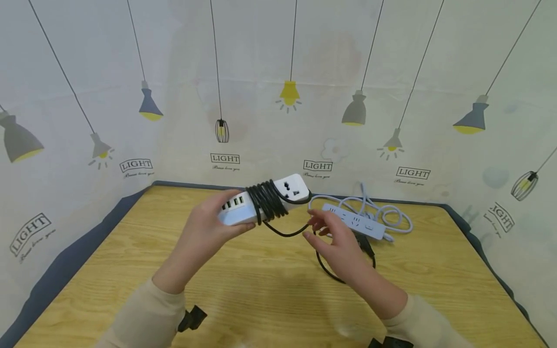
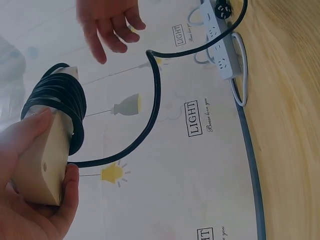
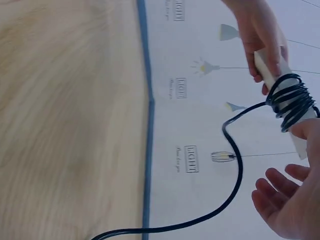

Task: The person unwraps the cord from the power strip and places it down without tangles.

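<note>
My left hand (image 1: pixel 208 223) grips the USB end of a white power strip (image 1: pixel 290 188), held above the wooden table (image 1: pixel 261 290). A black cord (image 1: pixel 266 200) is wound several turns around the strip's middle. The loose stretch of cord (image 1: pixel 285 234) loops down under my right hand (image 1: pixel 330 237), which hovers open beside it with fingers spread and nothing in them. In the left wrist view the left hand (image 2: pixel 30 190) clasps the strip (image 2: pixel 42 160), and the right hand (image 2: pixel 107 22) is apart from the cord (image 2: pixel 156 95). The right wrist view shows the open right hand (image 3: pixel 287 205) below the coils (image 3: pixel 292 102).
A second, pale power strip (image 1: pixel 357 222) lies on the table at the back right with its light cord (image 1: pixel 393 217) coiled beside it. The black cord's tail (image 1: pixel 330 276) trails on the table. A lamp-printed cloth wall (image 1: pixel 391 121) surrounds the blue-edged table.
</note>
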Tool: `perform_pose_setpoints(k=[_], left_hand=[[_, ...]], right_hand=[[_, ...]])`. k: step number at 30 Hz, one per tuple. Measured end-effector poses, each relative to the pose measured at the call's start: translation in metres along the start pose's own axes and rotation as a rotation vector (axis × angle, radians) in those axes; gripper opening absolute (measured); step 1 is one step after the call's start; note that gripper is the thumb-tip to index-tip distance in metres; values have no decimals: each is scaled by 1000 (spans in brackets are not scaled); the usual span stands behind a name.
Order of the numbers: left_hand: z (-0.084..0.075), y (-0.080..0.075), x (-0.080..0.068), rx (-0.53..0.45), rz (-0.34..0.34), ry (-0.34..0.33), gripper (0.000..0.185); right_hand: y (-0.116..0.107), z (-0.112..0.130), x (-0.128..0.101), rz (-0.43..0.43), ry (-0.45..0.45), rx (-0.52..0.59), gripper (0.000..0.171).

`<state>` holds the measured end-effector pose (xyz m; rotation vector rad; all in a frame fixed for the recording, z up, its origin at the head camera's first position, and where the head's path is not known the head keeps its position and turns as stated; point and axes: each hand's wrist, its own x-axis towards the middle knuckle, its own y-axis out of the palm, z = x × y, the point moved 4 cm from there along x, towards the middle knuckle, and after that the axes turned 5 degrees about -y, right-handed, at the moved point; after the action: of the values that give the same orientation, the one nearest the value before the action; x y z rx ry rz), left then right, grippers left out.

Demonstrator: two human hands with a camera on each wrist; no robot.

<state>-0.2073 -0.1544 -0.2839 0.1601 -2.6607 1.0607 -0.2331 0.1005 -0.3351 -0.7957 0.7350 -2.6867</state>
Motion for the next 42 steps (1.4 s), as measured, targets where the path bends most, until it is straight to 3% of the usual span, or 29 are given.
perform_pose_setpoints(k=[8,14,22,27,30,37,42], left_hand=[[-5,4,-2,-29,5,41,64],[-12,7,-6,-16,-1,92,64],[-19,14,-11,5,7,125,64],[-24,18,-10,89,8,156,67],[-30,19,-10,168,-22,215,69],[-41,18,-10,337,-186,449,76],[-45,17,-8,426,-244,542,80]], right_hand=[[-6,15,16,-45,86,228,62],[-10,25,24,-82,116,423,52],[-8,31,24,-180,219,559,41],[-7,30,21,-255,231,597,36],[-8,30,19,-295,232,612,35],[-8,33,18,-349,209,662,35],[-10,34,19,-377,197,681,36]])
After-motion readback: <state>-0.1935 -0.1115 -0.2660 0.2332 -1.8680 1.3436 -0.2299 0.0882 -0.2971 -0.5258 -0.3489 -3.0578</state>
